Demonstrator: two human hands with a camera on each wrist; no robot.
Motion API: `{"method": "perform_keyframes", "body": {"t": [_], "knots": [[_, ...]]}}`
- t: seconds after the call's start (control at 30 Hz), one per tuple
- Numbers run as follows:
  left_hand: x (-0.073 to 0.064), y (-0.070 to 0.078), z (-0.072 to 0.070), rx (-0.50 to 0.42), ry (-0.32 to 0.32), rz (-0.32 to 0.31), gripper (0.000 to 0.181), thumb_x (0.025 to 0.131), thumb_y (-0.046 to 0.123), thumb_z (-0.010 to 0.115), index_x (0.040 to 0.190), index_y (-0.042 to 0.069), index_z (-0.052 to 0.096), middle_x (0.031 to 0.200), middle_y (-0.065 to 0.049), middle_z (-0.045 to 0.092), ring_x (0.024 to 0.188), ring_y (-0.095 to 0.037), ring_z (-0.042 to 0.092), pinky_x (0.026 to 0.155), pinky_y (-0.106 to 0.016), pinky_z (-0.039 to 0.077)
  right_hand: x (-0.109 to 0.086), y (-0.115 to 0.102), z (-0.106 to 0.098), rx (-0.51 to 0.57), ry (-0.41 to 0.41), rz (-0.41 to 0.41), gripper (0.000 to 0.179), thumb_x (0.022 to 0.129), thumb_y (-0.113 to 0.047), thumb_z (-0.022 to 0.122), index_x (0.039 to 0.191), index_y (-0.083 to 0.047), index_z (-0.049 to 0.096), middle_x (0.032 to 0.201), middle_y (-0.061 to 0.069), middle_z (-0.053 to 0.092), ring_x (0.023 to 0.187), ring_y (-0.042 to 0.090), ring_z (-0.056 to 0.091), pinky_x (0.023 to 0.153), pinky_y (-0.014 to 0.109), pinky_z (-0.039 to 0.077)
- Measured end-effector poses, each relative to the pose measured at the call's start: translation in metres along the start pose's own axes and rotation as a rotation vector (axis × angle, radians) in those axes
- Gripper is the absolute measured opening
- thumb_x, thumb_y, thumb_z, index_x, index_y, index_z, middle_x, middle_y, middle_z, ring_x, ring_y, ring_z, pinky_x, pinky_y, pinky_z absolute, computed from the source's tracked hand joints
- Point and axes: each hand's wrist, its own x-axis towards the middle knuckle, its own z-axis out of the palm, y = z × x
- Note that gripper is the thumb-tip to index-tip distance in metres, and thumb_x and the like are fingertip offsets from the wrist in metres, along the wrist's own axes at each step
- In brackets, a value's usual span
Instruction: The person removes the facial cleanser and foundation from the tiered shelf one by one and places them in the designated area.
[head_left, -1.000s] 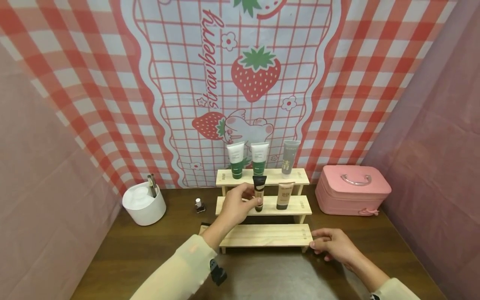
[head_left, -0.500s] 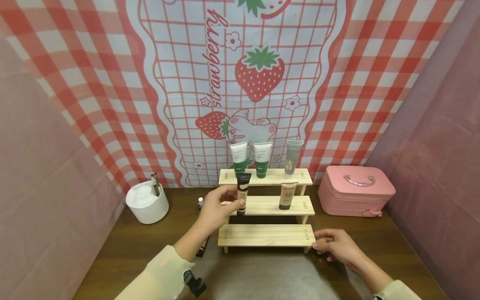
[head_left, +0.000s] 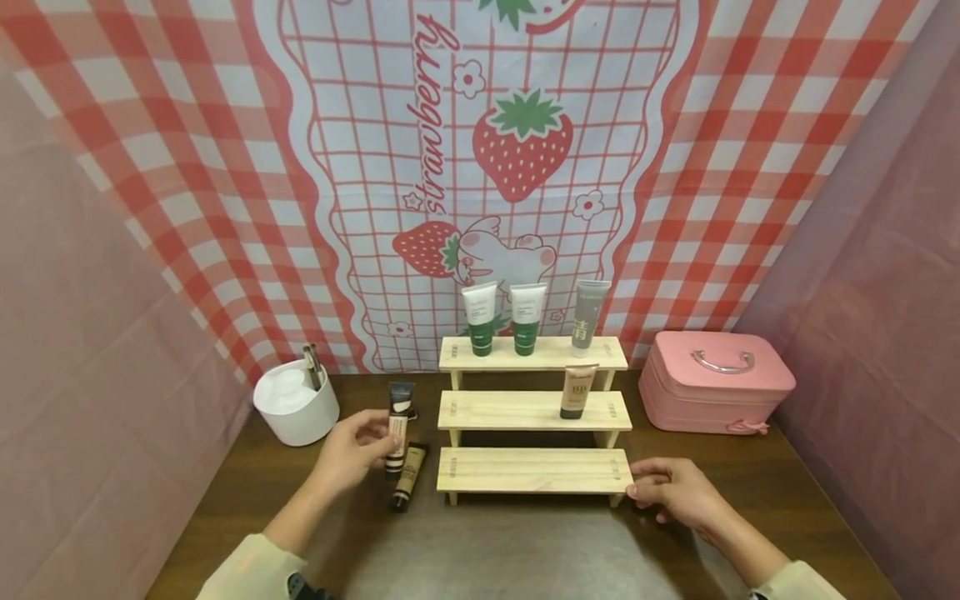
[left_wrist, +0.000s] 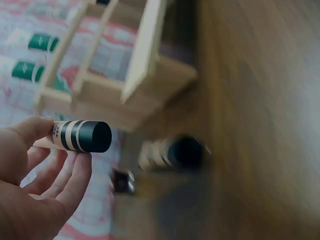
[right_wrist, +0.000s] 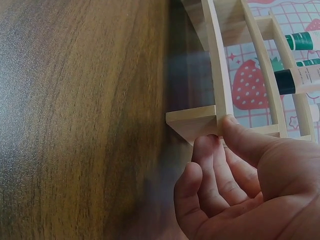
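Note:
My left hand (head_left: pixel 351 448) pinches a beige cosmetic tube (head_left: pixel 398 429) with black ends, held upright left of the three-step wooden display shelf (head_left: pixel 534 471). In the left wrist view the tube's black cap (left_wrist: pixel 95 136) points away from the fingers. A second, gold-and-black tube (head_left: pixel 409 473) lies on the table just beside the held one. At the shelf's right end, my right hand (head_left: pixel 675 492) grips the lowest step's edge. The right wrist view shows the thumb on top of the board (right_wrist: pixel 221 75) and fingers beneath. A BB cream tube (head_left: pixel 577 393) stands on the middle step.
Two white-and-green tubes (head_left: pixel 527 321) and a grey tube (head_left: pixel 588 318) stand on the top step. To the right is a pink case (head_left: pixel 716 383); to the left, a white container (head_left: pixel 296 408) with brushes. A small dark bottle (left_wrist: pixel 122 181) is mostly hidden behind the held tube in the head view.
My left hand has lifted the beige tube off the middle step and carried it left and down, beside the lying tube. The right hand stays at the shelf's end.

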Motion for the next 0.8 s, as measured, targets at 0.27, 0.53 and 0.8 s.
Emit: {"method": "perform_keyframes", "body": {"t": [0.27, 0.53, 0.8], "knots": [[-0.011, -0.035, -0.015, 0.055, -0.021, -0.079, 0.049, 0.090, 0.001, 0.076, 0.132, -0.014, 0.057, 0.095, -0.019, 0.072, 0.074, -0.021, 0.069, 0.058, -0.038, 0.061, 0.000, -0.001, -0.001, 0.002, 0.003, 0.008, 0.052, 0.090, -0.017, 0.078, 0.130, 0.011, 0.060, 0.100, 0.012, 0.077, 0.081, 0.021, 0.070, 0.058, 0.037, 0.057], [-0.016, -0.054, -0.011, 0.069, -0.028, -0.173, 0.046, 0.088, 0.000, 0.077, 0.130, -0.011, 0.060, 0.088, -0.013, 0.074, 0.072, -0.021, 0.068, 0.058, -0.037, 0.061, -0.001, -0.002, -0.001, -0.006, 0.006, 0.006, 0.052, 0.090, -0.016, 0.078, 0.130, 0.012, 0.060, 0.100, 0.012, 0.077, 0.082, 0.020, 0.071, 0.058, 0.037, 0.057], [-0.015, -0.056, -0.008, 0.105, -0.030, -0.196, 0.040, 0.087, 0.002, 0.079, 0.121, -0.013, 0.065, 0.087, -0.010, 0.074, 0.073, -0.019, 0.068, 0.056, -0.037, 0.061, -0.001, -0.002, -0.001, -0.016, 0.004, -0.003, 0.051, 0.091, -0.017, 0.078, 0.130, 0.012, 0.060, 0.100, 0.014, 0.077, 0.083, 0.020, 0.070, 0.058, 0.037, 0.057]]}}
